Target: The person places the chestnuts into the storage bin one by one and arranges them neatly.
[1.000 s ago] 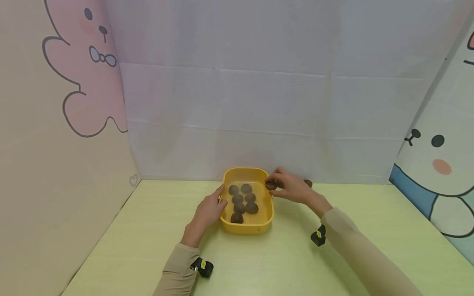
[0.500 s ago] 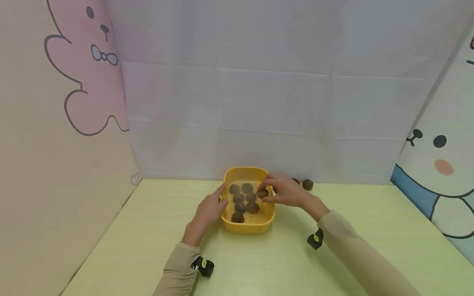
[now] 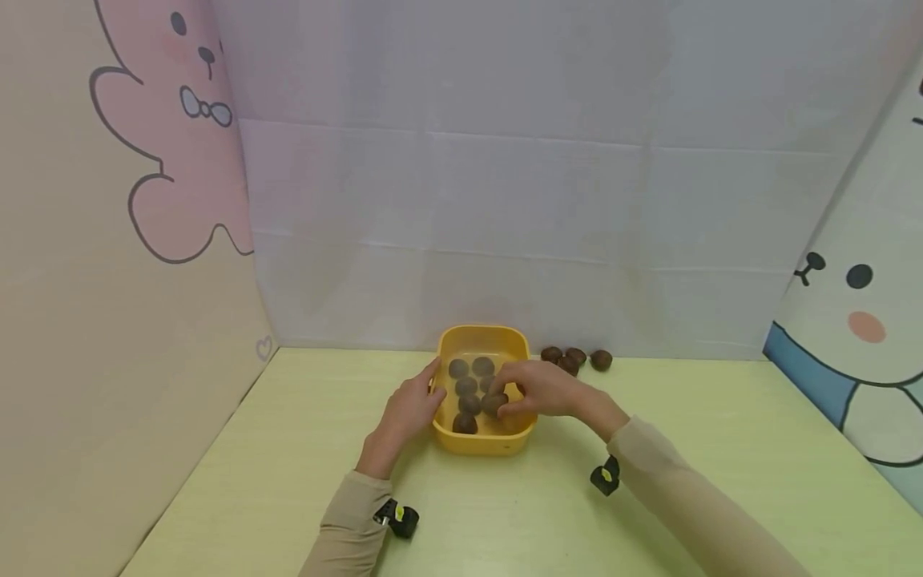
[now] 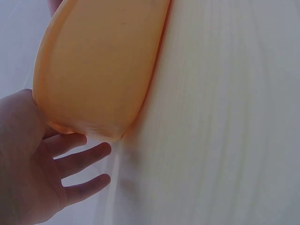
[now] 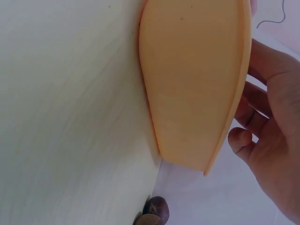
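A yellow plastic bin stands on the table with several brown chestnuts on its floor, lying in rough rows. My left hand grips the bin's left rim, thumb over the edge and fingers along the outside wall; in the left wrist view, the other fingers of the left hand are spread beside the wall. My right hand reaches over the right rim and pinches a chestnut low inside the bin. In the right wrist view, the bin wall hides that chestnut and the fingertips of the right hand.
Several more chestnuts lie on the table behind the bin's right side, near the back wall. The pale yellow-green tabletop spreads in front. Printed cartoon panels stand at left and right.
My right hand has carried a chestnut from above the bin's right rim leftward and down into the bin. The chestnuts behind it have come into view. My left hand keeps its grip on the rim.
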`<state>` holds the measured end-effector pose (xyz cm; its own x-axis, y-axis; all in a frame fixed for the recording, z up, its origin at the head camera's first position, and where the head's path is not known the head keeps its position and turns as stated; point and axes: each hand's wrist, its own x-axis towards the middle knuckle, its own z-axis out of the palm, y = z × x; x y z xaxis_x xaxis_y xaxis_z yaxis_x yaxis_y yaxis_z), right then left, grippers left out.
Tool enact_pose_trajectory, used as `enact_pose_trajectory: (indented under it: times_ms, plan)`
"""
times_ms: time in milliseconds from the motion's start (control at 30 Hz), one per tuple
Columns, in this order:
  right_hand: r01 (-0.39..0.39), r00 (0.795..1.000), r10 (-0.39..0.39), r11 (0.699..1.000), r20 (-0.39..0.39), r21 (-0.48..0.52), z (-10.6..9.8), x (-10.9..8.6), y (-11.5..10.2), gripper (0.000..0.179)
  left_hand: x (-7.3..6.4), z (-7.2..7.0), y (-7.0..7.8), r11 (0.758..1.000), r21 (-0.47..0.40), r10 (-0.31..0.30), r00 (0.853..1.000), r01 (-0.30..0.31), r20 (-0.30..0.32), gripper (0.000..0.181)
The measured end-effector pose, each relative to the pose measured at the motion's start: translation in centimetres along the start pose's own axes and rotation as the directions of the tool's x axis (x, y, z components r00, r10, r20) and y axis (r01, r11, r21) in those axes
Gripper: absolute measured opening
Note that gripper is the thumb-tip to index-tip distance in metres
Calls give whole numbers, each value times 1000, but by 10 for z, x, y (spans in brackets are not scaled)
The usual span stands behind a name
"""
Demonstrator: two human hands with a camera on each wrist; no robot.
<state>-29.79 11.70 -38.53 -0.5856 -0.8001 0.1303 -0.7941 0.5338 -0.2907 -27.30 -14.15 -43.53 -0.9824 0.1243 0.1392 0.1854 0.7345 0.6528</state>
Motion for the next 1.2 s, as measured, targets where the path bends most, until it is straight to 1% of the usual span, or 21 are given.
enact_pose_trajectory:
  times_ms: [100,233,400,467,633,733,800,967,1067,1200]
  plan:
    - [-29,999,29,1000,35,7,2,2,-2,25,0,0,0,1000,0,3,1000,-3,-1,61]
    - [-62,996,62,998,62,1,4,4,-4,25,-1,0,1,1000,-1,-1,1000,1,-1,61]
    - [-66,993,67,998,96,-13,8,7,-7,24,0,-1,1,1000,5,-2,1000,2,-5,61]
    - [-56,992,58,998,110,-26,10,8,-8,22,0,0,1,1000,12,-4,1000,4,-5,61]
    - [-6,995,14,996,97,-85,13,9,-10,19,-1,0,2,1000,19,-6,1000,6,-2,61]
    - [11,997,-5,997,78,-78,15,10,-11,17,0,0,2,1000,18,-7,1000,7,-2,61]
    - [10,997,-5,998,78,-57,15,10,-11,17,0,0,2,1000,18,-9,1000,9,-2,61]
    - [-16,994,16,1000,106,-6,14,11,-13,14,0,1,0,1000,20,-8,1000,8,-8,61]
    - [-31,995,32,999,98,-17,14,10,-14,13,1,2,-1,1000,24,-1,1000,2,-13,60]
    - [-54,997,56,998,61,-38,10,8,-13,13,1,2,-1,1000,25,4,1000,-4,-13,60]
